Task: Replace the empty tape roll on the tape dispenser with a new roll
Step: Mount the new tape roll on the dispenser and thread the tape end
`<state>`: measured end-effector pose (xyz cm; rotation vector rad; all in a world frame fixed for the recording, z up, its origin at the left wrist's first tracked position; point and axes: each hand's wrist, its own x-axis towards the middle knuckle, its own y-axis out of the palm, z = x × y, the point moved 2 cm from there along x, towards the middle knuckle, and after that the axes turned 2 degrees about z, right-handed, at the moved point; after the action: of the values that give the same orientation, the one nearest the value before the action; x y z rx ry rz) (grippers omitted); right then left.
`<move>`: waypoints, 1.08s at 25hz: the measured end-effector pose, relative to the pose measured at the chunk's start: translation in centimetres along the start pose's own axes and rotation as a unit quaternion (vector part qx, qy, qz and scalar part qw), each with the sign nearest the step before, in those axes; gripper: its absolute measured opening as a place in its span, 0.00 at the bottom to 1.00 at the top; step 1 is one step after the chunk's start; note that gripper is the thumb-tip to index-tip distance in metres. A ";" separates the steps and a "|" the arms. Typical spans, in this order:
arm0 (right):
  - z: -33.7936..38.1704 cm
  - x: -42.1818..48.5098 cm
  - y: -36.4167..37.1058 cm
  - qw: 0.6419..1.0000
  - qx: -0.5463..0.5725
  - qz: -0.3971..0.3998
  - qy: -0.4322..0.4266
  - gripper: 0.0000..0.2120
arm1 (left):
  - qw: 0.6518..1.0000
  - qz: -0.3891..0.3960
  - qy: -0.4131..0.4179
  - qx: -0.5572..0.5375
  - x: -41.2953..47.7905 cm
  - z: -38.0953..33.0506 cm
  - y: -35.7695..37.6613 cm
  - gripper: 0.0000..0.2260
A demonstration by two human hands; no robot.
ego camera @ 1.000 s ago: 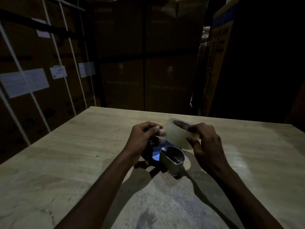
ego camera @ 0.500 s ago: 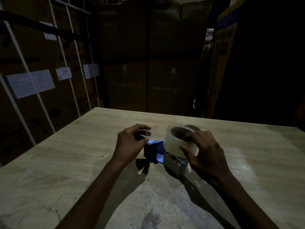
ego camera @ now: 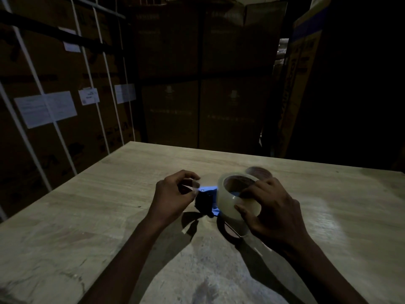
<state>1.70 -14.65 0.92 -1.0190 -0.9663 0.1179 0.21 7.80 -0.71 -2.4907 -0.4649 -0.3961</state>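
Seen from the head camera in a dim storeroom, a person is working over a pale wooden table (ego camera: 114,216) with both bare hands. The right hand (ego camera: 271,212) is gripping a new roll of clear tape (ego camera: 232,201), fingers curled over its top rim and into the core, thumb pressing against the outer face, and is holding it down over the blue-and-black tape dispenser (ego camera: 206,199) that is sitting on the table between the hands. The roll is covering most of the dispenser; whether it is fully seated on the hub cannot be told. The left hand (ego camera: 173,200) is hovering just beside the dispenser's black front end, thumb and forefinger pinched together on a thin, pale strip that appears to be the loose tape end (ego camera: 189,187). Just behind the new roll, a brown empty tape roll (ego camera: 258,172) is lying flat on the table, partly hidden. Stacked cardboard cartons (ego camera: 203,73) are filling the dark background, with strapped boxes bearing white paper labels (ego camera: 46,108) at left.
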 end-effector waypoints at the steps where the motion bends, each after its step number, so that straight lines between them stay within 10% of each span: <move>1: 0.0 0.0 0.0 1.000 0.000 0.002 0.001 0.11 | 1.000 -0.001 0.001 0.000 0.0 0.0 0.0 0.15; 27: 2.8 0.1 -0.4 0.995 0.000 0.091 0.041 0.08 | 0.996 -0.002 0.033 0.082 -0.1 0.2 0.0 0.11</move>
<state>-0.42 -12.92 1.73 -1.1023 -0.7987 0.2255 0.20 7.91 -0.93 -2.3105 -0.4577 -0.4233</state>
